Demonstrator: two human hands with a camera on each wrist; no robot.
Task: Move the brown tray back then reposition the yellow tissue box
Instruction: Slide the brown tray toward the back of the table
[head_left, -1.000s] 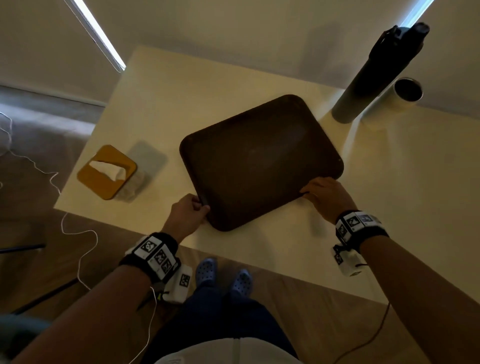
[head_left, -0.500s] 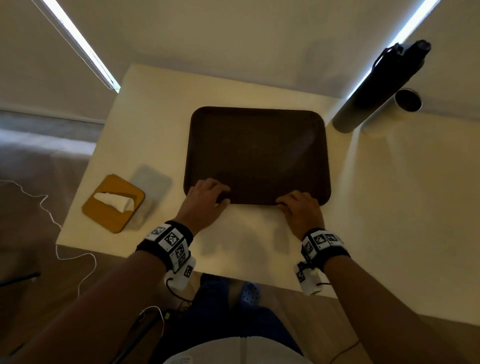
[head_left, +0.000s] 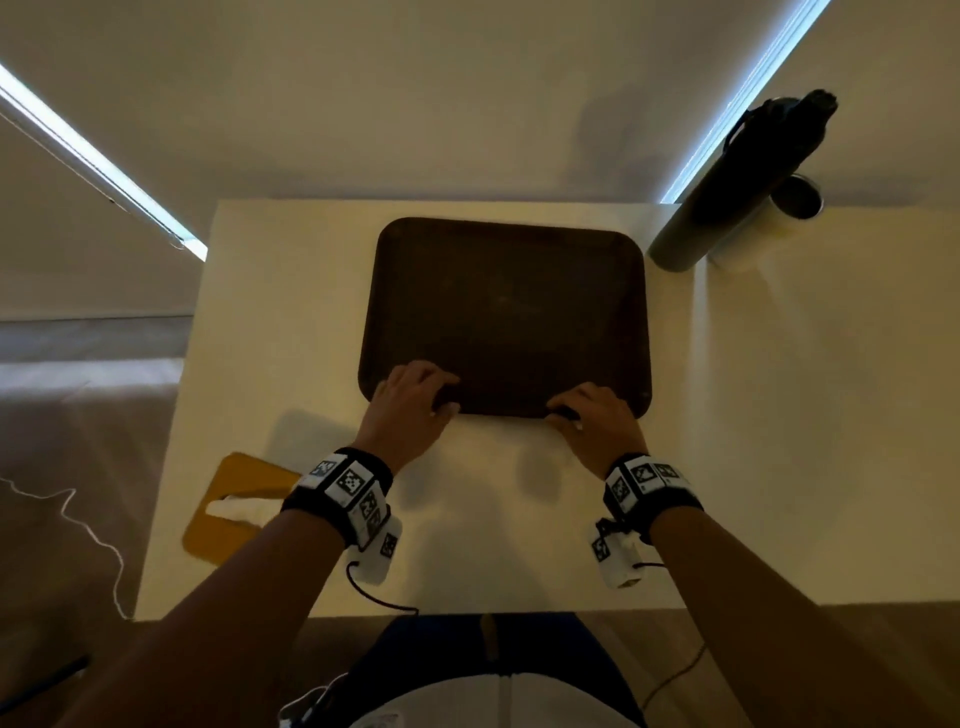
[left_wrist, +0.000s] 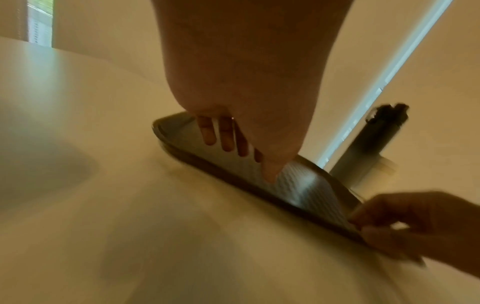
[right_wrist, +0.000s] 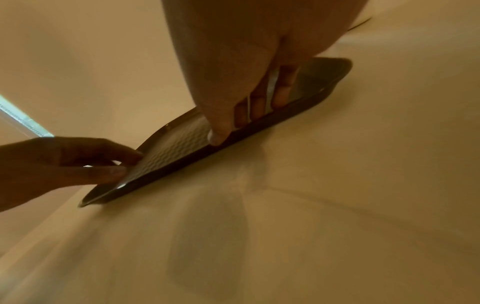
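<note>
The brown tray (head_left: 506, 312) lies flat on the white table (head_left: 779, 415), square to it and close to the far edge. My left hand (head_left: 415, 402) holds the tray's near rim at the left, fingers on the ribbed inner surface (left_wrist: 306, 185) and thumb at the edge. My right hand (head_left: 592, 410) pinches the same rim at the right, thumb on the rim (right_wrist: 218, 135). The yellow tissue box (head_left: 234, 509), with white tissue sticking out, sits at the table's near left edge, partly hidden by my left forearm.
A tall dark bottle (head_left: 737, 187) and a pale cup (head_left: 779, 218) stand at the far right, just beside the tray's far right corner. A wall runs behind the table. A white cable (head_left: 98, 540) lies on the floor at the left.
The tray has turned from a slant to square with the table and slid toward the far edge. Both hands have shifted from its corners onto the near rim.
</note>
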